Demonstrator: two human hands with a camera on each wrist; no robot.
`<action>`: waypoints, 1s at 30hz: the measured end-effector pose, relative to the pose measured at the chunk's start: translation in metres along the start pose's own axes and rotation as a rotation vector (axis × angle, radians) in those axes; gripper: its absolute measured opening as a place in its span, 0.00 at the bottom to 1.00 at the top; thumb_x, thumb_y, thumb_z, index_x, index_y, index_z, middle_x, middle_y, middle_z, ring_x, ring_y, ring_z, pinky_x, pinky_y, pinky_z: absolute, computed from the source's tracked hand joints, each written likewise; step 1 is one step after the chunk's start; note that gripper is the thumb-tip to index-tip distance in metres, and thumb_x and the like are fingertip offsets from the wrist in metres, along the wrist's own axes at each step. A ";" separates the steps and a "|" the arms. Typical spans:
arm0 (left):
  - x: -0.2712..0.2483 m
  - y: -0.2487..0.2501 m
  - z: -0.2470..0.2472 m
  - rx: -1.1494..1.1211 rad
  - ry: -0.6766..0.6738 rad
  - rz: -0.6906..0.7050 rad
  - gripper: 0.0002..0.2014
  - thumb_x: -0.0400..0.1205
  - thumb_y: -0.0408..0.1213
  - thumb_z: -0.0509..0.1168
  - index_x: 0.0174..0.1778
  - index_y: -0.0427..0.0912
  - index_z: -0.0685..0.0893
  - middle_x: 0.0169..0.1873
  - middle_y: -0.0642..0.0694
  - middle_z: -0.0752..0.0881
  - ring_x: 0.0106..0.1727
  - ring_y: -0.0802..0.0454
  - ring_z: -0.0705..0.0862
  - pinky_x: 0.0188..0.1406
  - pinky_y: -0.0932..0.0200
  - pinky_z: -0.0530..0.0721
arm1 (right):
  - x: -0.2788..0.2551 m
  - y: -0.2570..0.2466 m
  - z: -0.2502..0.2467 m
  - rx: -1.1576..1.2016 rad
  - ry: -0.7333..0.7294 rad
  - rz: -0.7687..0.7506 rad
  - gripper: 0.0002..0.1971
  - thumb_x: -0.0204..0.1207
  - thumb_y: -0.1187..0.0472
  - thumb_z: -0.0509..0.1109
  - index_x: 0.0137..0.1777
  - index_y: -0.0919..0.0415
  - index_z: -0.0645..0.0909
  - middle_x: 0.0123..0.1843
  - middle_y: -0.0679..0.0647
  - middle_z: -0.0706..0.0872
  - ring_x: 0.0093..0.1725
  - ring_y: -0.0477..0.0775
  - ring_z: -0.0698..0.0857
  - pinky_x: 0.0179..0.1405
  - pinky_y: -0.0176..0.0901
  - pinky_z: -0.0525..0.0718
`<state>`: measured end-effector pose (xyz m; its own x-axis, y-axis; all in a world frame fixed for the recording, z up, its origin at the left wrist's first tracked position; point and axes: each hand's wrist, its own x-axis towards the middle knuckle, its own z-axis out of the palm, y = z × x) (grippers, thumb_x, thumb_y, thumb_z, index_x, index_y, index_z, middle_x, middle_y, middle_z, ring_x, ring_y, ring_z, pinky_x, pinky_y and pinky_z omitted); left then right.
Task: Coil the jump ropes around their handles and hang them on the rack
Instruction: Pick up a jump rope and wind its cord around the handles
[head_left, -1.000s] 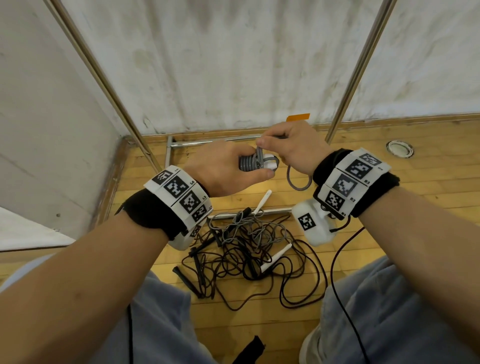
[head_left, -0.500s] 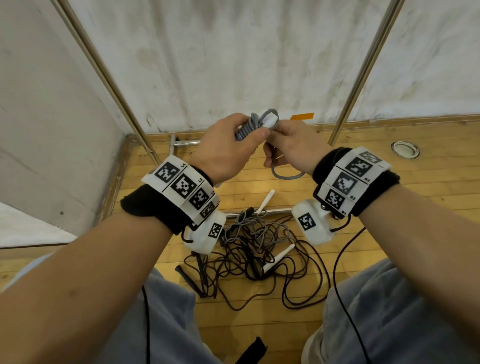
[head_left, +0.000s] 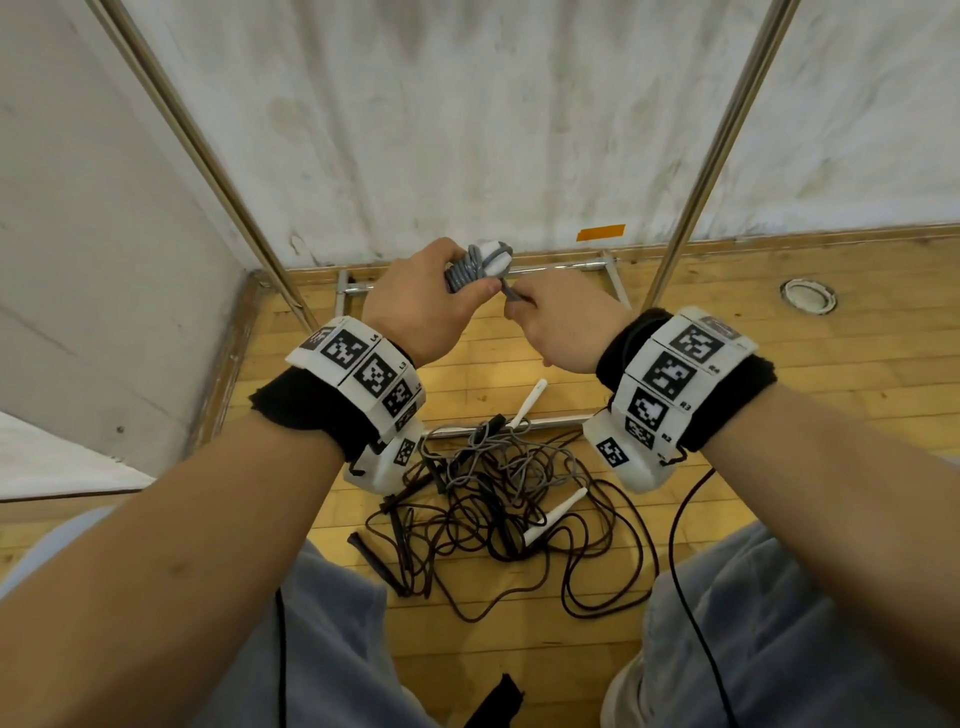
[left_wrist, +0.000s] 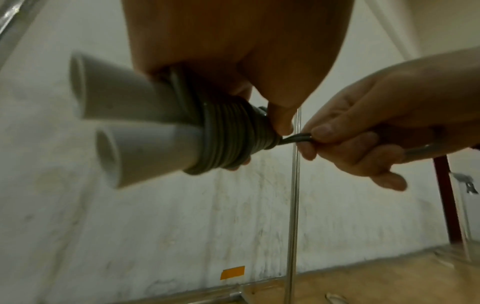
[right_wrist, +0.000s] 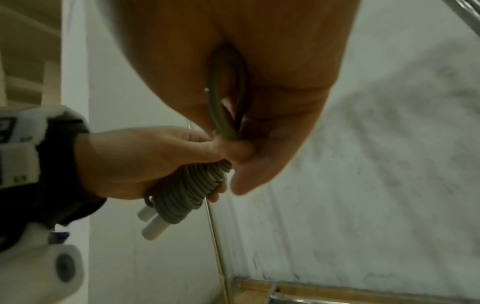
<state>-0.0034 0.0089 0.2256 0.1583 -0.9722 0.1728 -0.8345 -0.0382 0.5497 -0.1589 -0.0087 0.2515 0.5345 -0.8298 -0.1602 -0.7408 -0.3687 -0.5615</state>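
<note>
Left hand (head_left: 415, 306) clenched round the coiled handles (left_wrist: 135, 131), long axis pointing far-right, right hand (head_left: 561, 327) pinching the rope loop (right_wrist: 226, 92) just right.

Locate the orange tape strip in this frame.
In the head view the orange tape strip sits low on the back wall, just above the floor edge, right of the raised hands and left of the right-side rack pole.

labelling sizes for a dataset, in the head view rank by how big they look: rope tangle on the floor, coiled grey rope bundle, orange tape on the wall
1. rope tangle
2. coiled grey rope bundle, though nearer the camera
3. orange tape, slightly smaller and farther away, so unsure
</note>
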 end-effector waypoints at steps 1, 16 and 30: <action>0.000 0.001 0.000 -0.077 -0.012 -0.012 0.17 0.79 0.55 0.67 0.52 0.46 0.77 0.32 0.54 0.79 0.32 0.51 0.79 0.29 0.56 0.74 | -0.001 0.001 -0.003 -0.036 0.020 -0.013 0.11 0.85 0.63 0.54 0.44 0.63 0.75 0.33 0.51 0.72 0.36 0.55 0.77 0.31 0.43 0.74; -0.009 0.019 -0.005 -0.556 -0.198 -0.070 0.14 0.81 0.42 0.68 0.54 0.40 0.72 0.35 0.46 0.82 0.26 0.53 0.85 0.31 0.50 0.87 | -0.003 0.004 -0.013 -0.056 0.003 -0.074 0.14 0.85 0.62 0.55 0.38 0.58 0.73 0.32 0.48 0.73 0.31 0.47 0.70 0.27 0.35 0.64; -0.006 0.020 0.004 -0.218 0.036 -0.069 0.21 0.81 0.53 0.63 0.57 0.40 0.69 0.42 0.41 0.85 0.36 0.42 0.86 0.38 0.44 0.86 | -0.002 -0.002 0.002 -0.082 0.021 -0.109 0.11 0.85 0.62 0.54 0.43 0.60 0.74 0.31 0.47 0.72 0.30 0.48 0.73 0.33 0.41 0.71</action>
<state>-0.0229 0.0129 0.2326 0.2329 -0.9600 0.1555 -0.6882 -0.0497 0.7238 -0.1578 -0.0058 0.2510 0.6057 -0.7912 -0.0843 -0.7099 -0.4895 -0.5064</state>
